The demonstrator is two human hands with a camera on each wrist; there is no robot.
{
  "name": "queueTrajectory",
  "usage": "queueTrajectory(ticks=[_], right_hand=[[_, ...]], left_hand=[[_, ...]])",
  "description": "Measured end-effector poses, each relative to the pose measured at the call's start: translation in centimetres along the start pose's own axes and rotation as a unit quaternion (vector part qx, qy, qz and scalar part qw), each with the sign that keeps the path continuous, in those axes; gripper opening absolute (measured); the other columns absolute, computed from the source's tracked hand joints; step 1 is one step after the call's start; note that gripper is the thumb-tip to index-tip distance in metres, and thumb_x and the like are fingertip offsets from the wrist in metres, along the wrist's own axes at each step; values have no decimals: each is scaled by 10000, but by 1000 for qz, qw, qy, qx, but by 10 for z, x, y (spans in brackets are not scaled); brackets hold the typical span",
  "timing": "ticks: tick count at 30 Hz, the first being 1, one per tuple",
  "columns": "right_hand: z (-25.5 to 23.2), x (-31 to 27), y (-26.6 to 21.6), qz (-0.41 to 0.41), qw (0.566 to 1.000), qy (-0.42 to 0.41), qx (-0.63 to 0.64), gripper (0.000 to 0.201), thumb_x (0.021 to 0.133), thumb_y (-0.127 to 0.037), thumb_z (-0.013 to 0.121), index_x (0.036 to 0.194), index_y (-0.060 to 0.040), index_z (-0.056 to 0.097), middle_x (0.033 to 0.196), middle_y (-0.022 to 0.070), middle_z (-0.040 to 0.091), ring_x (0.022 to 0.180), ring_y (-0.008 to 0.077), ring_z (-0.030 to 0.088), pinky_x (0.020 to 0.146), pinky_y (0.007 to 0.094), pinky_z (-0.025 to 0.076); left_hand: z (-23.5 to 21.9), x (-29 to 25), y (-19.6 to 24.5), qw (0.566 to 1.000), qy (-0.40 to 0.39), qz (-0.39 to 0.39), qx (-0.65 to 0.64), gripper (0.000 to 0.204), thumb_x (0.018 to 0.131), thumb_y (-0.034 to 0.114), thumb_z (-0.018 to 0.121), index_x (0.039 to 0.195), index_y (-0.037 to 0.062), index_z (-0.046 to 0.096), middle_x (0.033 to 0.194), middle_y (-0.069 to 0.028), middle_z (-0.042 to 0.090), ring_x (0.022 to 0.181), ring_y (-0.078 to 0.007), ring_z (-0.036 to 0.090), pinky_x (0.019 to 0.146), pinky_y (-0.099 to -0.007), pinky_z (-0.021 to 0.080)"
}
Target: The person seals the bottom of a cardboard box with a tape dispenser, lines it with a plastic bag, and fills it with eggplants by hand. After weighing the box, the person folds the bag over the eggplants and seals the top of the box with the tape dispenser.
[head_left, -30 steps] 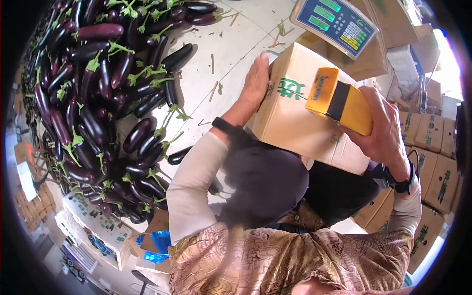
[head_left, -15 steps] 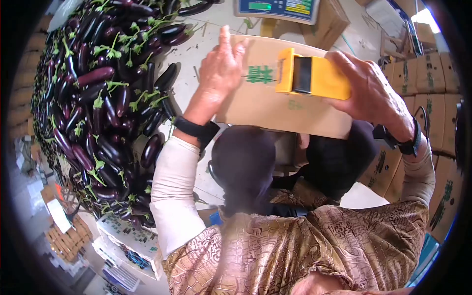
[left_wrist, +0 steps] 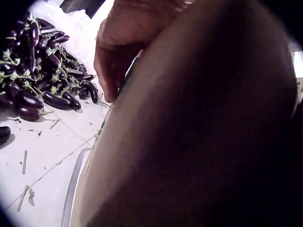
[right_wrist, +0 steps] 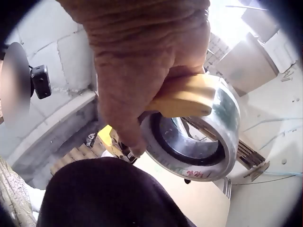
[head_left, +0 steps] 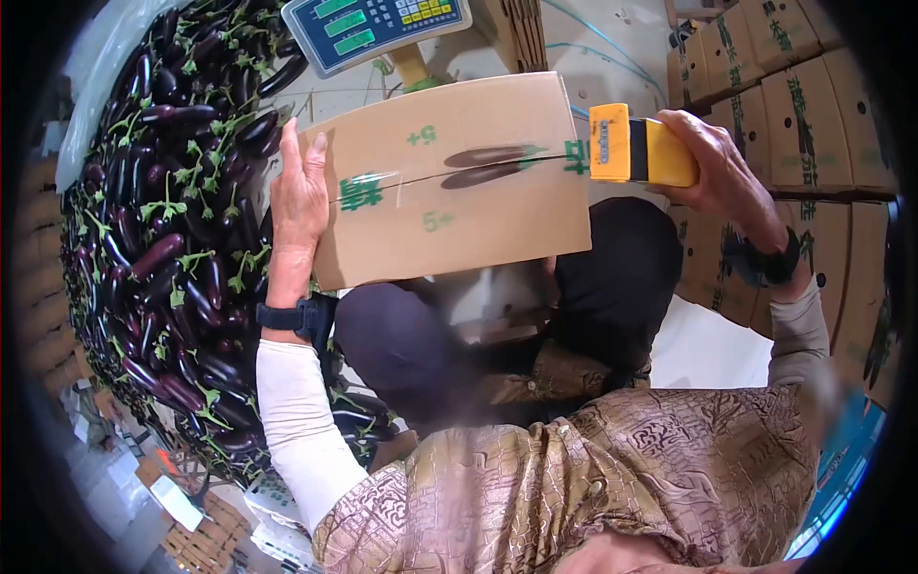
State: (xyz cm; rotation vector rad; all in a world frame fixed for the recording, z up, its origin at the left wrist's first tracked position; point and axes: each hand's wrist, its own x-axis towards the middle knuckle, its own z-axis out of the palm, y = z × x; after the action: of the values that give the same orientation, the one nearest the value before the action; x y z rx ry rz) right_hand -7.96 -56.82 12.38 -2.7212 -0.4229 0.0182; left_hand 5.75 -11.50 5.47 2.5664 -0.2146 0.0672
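Note:
A closed cardboard box with green print and a lengthwise seam lies over the person's knees in the head view. The left hand rests flat along its left end, thumb and fingers pointing up. Just off the box's right end, the right hand grips a yellow tape dispenser. In the right wrist view the right hand curls round the dispenser's yellow body, with a roll of clear tape in it. The left wrist view shows the left hand bent at the box edge.
A large heap of eggplants covers the floor at left, under a plastic sheet at its far side. A scale with a lit display stands beyond the box. Stacked cartons fill the right side.
The box has shifted left in the head view and turned, its seam now facing up. The dispenser has gone from over the box to past its right end. The left hand stays at the left end.

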Motion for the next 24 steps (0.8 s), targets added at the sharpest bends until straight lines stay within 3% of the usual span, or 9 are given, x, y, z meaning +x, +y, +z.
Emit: queueTrajectory(ticks=[6, 9, 13, 15, 17, 19, 20, 23, 24], right_hand=[[17, 3, 13, -32, 999, 27, -20, 725, 632, -132, 855, 1255, -27, 500, 1126, 211, 621, 964, 392, 623, 851, 433, 509], [29, 7, 15, -55, 997, 13, 48, 704, 670, -179, 852, 1248, -15, 486, 1052, 210, 620, 910, 384, 627, 805, 413, 513], [76, 7, 32, -6, 991, 10, 134, 675, 730, -279, 846, 1204, 4, 458, 968, 214, 612, 864, 405, 624, 747, 414, 518], [94, 10, 33, 17, 983, 8, 185, 713, 758, -359, 822, 1233, 0, 430, 994, 220, 612, 904, 382, 633, 777, 415, 515], [114, 9, 34, 45, 977, 5, 211, 743, 774, -419, 801, 1246, -7, 402, 1011, 225, 610, 941, 374, 632, 814, 419, 508], [129, 9, 36, 103, 962, -14, 253, 737, 775, -422, 801, 1236, -10, 399, 1012, 226, 608, 948, 387, 632, 823, 425, 507], [143, 6, 49, 39, 981, 11, 189, 719, 785, -417, 796, 1226, -12, 397, 999, 221, 608, 933, 395, 632, 800, 431, 513], [176, -6, 75, 31, 976, 13, 217, 714, 792, -416, 791, 1228, -10, 397, 999, 224, 605, 930, 403, 623, 785, 434, 514], [177, -11, 78, 36, 977, 7, 212, 683, 801, -415, 782, 1205, -14, 406, 987, 217, 587, 938, 406, 610, 779, 436, 510]], left_hand=[[-1, -2, -2, 1000, 1, 2, 4, 561, 1017, 493, 394, 1462, 160, 318, 901, -283, 667, 911, -481, 631, 736, -505, 484], [1, -2, 0, 999, 15, 28, 10, 557, 1018, 487, 398, 1463, 159, 327, 898, -267, 672, 918, -451, 649, 756, -484, 486], [-2, -2, 8, 1000, -11, -28, 5, 560, 1018, 494, 396, 1464, 159, 347, 927, -251, 675, 933, -382, 675, 810, -449, 489], [2, 1, 2, 999, 30, 37, -6, 570, 1015, 503, 394, 1468, 160, 346, 891, -239, 663, 851, -337, 665, 811, -426, 480], [-2, 0, 7, 1000, 11, 24, 0, 593, 1009, 525, 386, 1471, 157, 345, 965, -239, 663, 901, -320, 653, 856, -411, 470], [-7, 0, 15, 999, -24, -35, 1, 608, 1004, 543, 376, 1468, 151, 354, 1148, -246, 643, 1080, -359, 624, 940, -419, 448], [-7, -1, 17, 999, -22, -39, 4, 618, 1003, 546, 370, 1466, 137, 358, 1111, -232, 653, 1051, -347, 633, 923, -407, 455], [0, 3, 0, 998, 25, 42, 24, 619, 1006, 540, 365, 1468, 128, 354, 980, -203, 659, 874, -284, 632, 864, -383, 462], [-2, 2, 6, 999, 12, 30, 22, 621, 1006, 535, 363, 1469, 121, 352, 1074, -210, 647, 942, -289, 629, 911, -373, 447]])
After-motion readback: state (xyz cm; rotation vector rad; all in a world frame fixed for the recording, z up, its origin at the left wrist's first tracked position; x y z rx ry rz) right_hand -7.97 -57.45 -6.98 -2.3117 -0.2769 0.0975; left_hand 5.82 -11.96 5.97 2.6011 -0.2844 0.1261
